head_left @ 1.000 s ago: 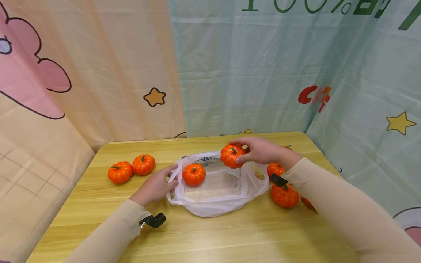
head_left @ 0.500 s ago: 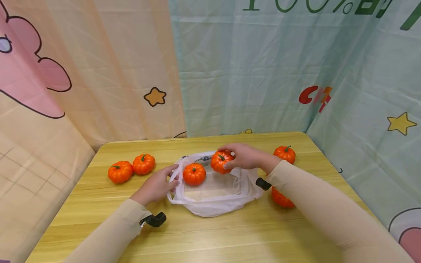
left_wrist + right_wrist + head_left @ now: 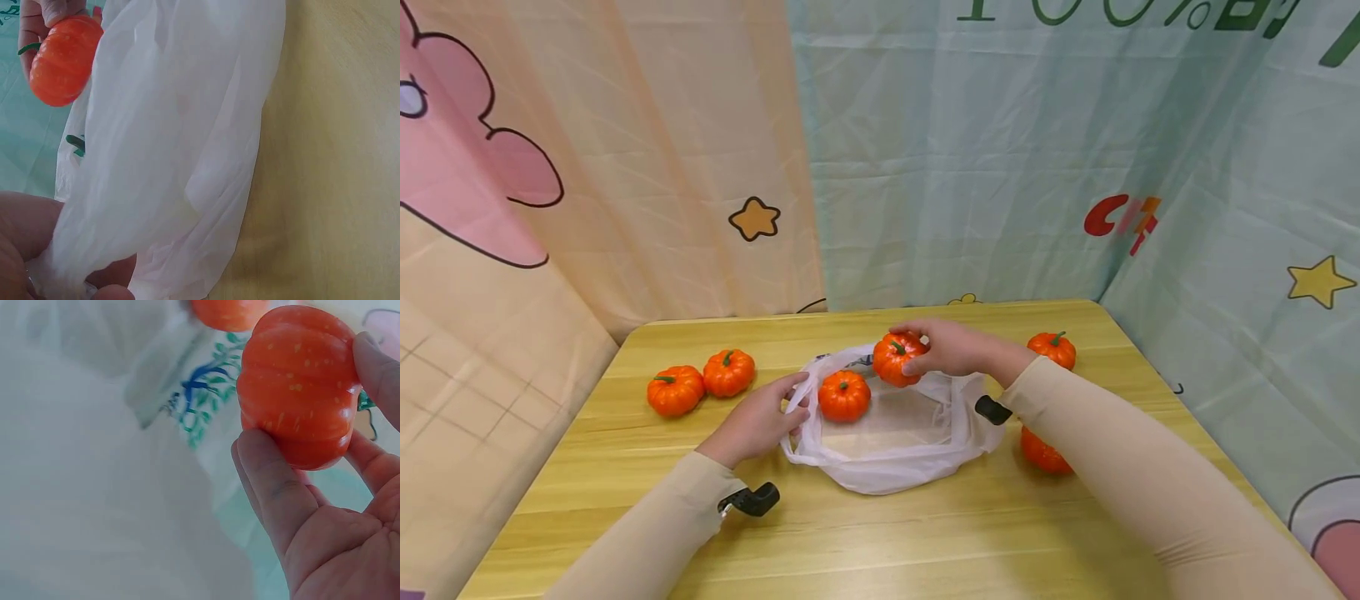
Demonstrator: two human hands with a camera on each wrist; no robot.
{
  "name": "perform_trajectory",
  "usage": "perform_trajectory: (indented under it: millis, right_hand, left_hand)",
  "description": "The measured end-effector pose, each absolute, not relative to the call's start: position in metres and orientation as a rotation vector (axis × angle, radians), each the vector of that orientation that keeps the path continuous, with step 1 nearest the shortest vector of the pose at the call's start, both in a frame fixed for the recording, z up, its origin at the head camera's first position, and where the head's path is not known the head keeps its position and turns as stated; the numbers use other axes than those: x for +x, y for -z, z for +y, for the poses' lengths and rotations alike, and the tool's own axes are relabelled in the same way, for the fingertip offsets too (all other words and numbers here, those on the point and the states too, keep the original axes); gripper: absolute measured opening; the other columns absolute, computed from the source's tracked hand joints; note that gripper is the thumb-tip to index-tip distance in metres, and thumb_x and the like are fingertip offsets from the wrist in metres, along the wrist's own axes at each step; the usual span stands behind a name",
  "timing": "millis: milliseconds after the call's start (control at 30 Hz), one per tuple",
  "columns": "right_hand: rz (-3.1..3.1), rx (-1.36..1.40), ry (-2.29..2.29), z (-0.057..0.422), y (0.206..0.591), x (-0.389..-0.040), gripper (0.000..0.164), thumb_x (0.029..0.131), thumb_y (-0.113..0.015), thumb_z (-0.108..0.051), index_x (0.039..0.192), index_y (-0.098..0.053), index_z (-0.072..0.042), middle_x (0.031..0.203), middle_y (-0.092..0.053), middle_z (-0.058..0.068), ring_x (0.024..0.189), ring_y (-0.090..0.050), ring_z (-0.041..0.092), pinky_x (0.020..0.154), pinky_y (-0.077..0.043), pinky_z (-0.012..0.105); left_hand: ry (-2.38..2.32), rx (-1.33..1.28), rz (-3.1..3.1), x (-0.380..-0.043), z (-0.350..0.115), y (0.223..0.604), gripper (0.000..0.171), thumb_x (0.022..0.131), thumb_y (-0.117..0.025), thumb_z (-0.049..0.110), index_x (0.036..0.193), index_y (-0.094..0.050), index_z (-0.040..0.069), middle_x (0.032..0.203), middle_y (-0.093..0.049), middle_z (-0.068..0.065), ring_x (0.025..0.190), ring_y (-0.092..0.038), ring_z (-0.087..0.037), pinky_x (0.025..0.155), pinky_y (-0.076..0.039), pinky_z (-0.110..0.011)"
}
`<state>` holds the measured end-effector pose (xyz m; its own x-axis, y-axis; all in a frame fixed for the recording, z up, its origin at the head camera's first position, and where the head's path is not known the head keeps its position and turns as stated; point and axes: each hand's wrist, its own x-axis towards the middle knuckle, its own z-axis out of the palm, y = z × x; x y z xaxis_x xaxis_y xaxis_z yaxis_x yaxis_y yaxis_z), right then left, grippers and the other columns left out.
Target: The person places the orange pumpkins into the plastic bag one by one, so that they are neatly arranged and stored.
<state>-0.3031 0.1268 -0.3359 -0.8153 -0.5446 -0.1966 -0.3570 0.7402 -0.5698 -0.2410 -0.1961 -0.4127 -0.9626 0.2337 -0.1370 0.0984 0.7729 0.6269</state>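
The plastic bag (image 3: 883, 479) sits mouth up on the desk (image 3: 880, 550), a pair of pumpkins (image 3: 730, 373) at its left and others at its right; I'd judge that a wide opening matters most here. At the bag's left end, the left hand (image 3: 763, 421) pinches the edge between thumb and fingers, and a steady outward pull there should stop the thin film folding in. The right hand (image 3: 955, 348) has fingers and thumb round the raised pumpkin (image 3: 891, 364), above the bag's far edge. I'd bring it over the bag's middle first, then release it low (a drop could drag the film down). Another, the bagged pumpkin (image 3: 844, 398), rests inside at the bag's left end, so the right half seems roomier. Smallest worry: the green stem (image 3: 29, 48), which might catch the bag's edge.
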Motion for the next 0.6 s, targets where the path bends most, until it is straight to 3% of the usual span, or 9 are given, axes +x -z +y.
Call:
perform_trajectory:
  millis: [333,600]
  right_hand:
    - [2.622,-0.751,0.743,0.114,0.312,-0.304,0.070,0.096,-0.079,-0.028,0.159,-0.048,-0.024,0.146,-0.060,0.010,0.131,-0.058,0.030,0.110,-0.050,0.046]
    - [2.574,-0.754,0.720,0.100,0.330,-0.309,0.068,0.094,-0.080,-0.023,0.156,-0.052,-0.020,0.149,-0.059,0.010,0.134,-0.056,0.029,0.113,-0.048,0.045]
  left_hand:
    - [-0.933,0.280,2.785,-0.242,-0.197,0.413,0.065,0.101,-0.070,0.024,0.160,-0.045,0.011,0.139,-0.064,-0.019,0.070,-0.057,-0.018,0.063,-0.046,-0.031]
    - [-0.957,0.275,2.770,-0.241,-0.196,0.414,0.066,0.101,-0.070,0.023,0.160,-0.044,0.012,0.137,-0.064,-0.017,0.066,-0.057,-0.018,0.062,-0.046,-0.030]
